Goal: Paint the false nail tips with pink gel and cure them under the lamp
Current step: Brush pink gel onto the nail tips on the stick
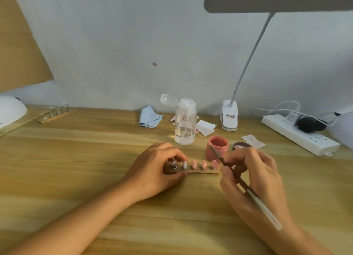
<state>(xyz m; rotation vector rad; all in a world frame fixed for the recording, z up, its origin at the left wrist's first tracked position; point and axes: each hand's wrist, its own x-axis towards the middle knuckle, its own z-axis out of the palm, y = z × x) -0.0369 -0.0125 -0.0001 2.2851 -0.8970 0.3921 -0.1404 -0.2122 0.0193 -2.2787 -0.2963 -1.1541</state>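
A wooden holder strip [202,171] lies on the table with several nail tips on small stands. Three tips toward its right end [204,163] are pink; the tip beside them [185,165] looks unpainted. My left hand [152,170] grips the strip's left end, fingers around the leftmost stand. My right hand [250,172] holds a thin brush [240,180], its tip up near the open pink gel jar [218,147]. The jar's lid [239,145] lies just right of the jar. A white curing lamp [10,109] sits at the far left edge.
A clear pump bottle [185,126] stands behind the strip, with a blue cloth [150,118] and paper wipes [205,127] nearby. A clip desk lamp [230,115] and a power strip [299,134] are at the back right. A second holder strip [57,114] lies back left.
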